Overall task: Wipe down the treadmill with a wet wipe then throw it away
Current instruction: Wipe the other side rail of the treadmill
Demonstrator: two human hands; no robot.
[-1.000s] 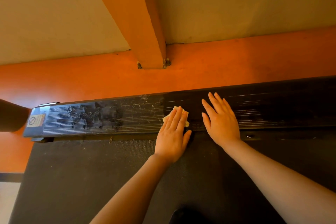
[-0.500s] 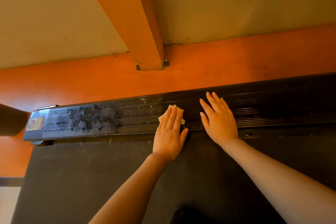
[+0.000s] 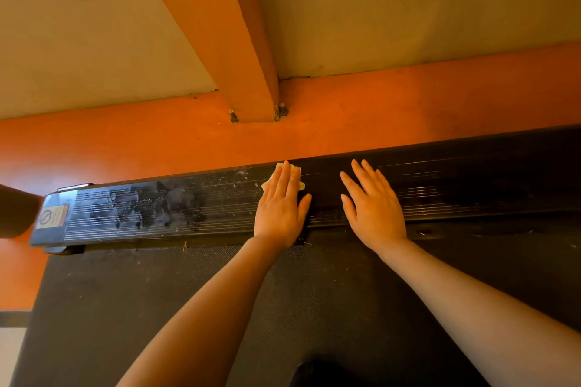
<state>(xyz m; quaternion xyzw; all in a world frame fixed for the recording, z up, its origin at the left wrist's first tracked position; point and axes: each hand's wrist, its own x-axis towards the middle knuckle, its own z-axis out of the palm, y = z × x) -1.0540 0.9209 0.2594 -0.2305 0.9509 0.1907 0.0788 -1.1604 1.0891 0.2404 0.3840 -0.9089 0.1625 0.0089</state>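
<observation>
- Pressing flat with straight fingers, the left hand (image 3: 280, 210) pins the wet wipe (image 3: 298, 177) onto the treadmill (image 3: 176, 209) side rail, near its far edge.
- Only pale yellowish corners of the wipe show past the fingertips; the rest lies hidden beneath the hand.
- Right hand (image 3: 372, 209) rests just beside it, fingers spread and straight on the rail, holding nothing.
- Left of the wipe the ribbed black rail is dusty and smeared grey; to the right it looks darker.
- A warning sticker (image 3: 52, 216) sits at the rail's end, its print unreadable.
- The black belt (image 3: 125, 308) is cut off at the bottom.
</observation>
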